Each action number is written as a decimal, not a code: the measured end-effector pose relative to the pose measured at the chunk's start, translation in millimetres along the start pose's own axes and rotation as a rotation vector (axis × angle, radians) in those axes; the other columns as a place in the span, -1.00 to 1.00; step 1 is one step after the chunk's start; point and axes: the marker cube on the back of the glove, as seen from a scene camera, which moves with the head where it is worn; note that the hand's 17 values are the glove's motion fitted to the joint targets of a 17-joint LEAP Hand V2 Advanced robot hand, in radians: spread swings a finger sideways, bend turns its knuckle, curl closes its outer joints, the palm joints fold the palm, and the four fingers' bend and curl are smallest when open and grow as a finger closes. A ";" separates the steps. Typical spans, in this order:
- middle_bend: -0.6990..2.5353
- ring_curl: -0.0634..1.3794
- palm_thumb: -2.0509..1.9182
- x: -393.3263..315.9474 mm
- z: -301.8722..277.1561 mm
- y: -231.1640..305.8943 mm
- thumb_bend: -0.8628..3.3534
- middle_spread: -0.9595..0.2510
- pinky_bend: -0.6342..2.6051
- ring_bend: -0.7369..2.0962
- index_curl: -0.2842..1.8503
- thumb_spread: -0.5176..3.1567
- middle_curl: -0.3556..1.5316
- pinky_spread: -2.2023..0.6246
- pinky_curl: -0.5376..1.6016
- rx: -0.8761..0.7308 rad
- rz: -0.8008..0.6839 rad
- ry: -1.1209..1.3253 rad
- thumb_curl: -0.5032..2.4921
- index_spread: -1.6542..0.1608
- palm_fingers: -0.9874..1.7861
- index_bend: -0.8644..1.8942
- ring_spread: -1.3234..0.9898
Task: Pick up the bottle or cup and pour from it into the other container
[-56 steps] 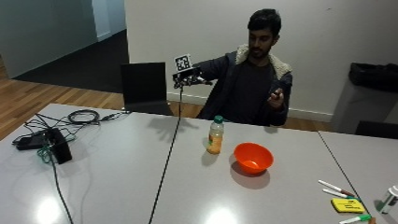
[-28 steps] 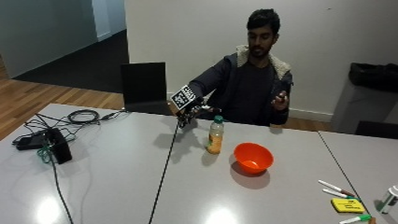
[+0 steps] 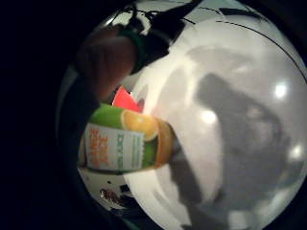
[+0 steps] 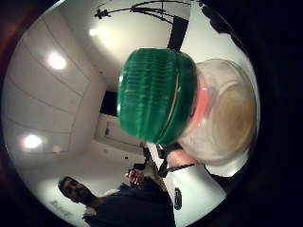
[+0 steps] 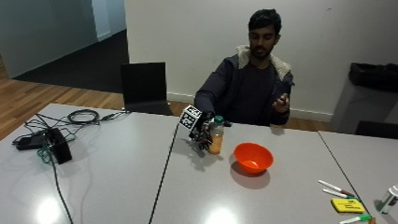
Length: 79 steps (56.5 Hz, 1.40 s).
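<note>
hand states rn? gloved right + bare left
Right hand: at the juice bottle; fingers not visible, cannot be told.
Left hand: raised off the table, loosely curled, holding nothing visible.

Bottle (image 5: 215,136) upright on table (image 5: 112,186), just beside fingers (image 5: 202,142) of right hand (image 5: 200,133), on their bowl side. Bowl (image 5: 253,157) on table past bottle, near, apart from fingers. Markers (image 5: 336,189) well beyond bowl. Cables (image 5: 74,116) far on fingers' opposite side.
</note>
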 end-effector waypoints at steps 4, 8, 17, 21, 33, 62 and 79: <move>-0.36 -0.48 0.36 4.1 6.4 2.8 -0.59 0.56 -0.26 -0.15 -0.53 -0.29 -0.25 0.81 -0.24 0.033 -0.008 -0.024 -0.39 0.57 0.15 -0.29 0.30; -0.36 -0.46 0.40 7.3 10.2 7.3 -0.59 0.47 -0.28 -0.12 -0.53 -0.30 -0.25 0.80 -0.24 0.032 -0.027 -0.043 -0.39 0.56 0.23 -0.29 0.25; -0.34 -0.42 0.49 5.8 16.8 1.2 -0.59 0.24 -0.34 -0.07 -0.50 -0.32 -0.22 0.74 -0.25 0.053 -0.022 -0.067 -0.36 0.51 0.45 -0.28 0.09; -0.35 -0.41 0.51 5.5 16.9 2.0 -0.59 0.19 -0.33 -0.06 -0.49 -0.33 -0.22 0.70 -0.24 0.052 -0.042 -0.051 -0.35 0.51 0.51 -0.29 0.05; -0.35 -0.40 0.55 -23.0 0.9 -6.5 -0.60 0.14 -0.31 -0.07 -0.49 -0.35 -0.19 0.59 -0.21 0.074 -0.054 -0.003 -0.33 0.51 0.54 -0.29 0.00; -0.36 -0.40 0.57 -164.3 -2.6 -68.5 -0.60 0.13 -0.35 -0.10 -0.49 -0.35 -0.17 0.56 -0.20 0.011 -0.328 0.795 -0.32 0.52 0.49 -0.30 0.00; -0.38 -0.40 0.57 -179.4 80.0 -65.2 -0.60 0.11 -0.36 -0.13 -0.49 -0.35 -0.17 0.57 -0.20 0.058 -0.295 1.281 -0.33 0.51 0.49 -0.30 0.00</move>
